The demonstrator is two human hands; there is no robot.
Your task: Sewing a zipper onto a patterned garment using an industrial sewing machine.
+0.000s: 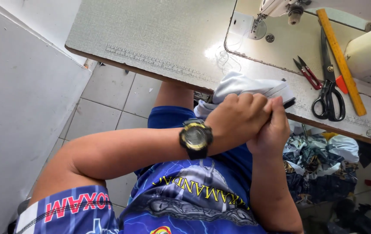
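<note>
Both hands on the white cloth [255,86] at the table's near edge.
Your left hand [234,121] and right hand [273,130] close tight on it — scissors [329,93] lie right.

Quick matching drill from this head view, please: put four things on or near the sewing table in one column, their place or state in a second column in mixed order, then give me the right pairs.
Things:
1. white cloth
2. black scissors
3. yellow ruler
4. wristwatch

Places or states:
A. lies slanted along the table's right side, next to the scissors
B. strapped on the left wrist
C. gripped at the table edge by the left hand and right hand
D. lies shut on the table, between red thread snips and the ruler

Pairs: 1-C, 2-D, 3-A, 4-B
</note>
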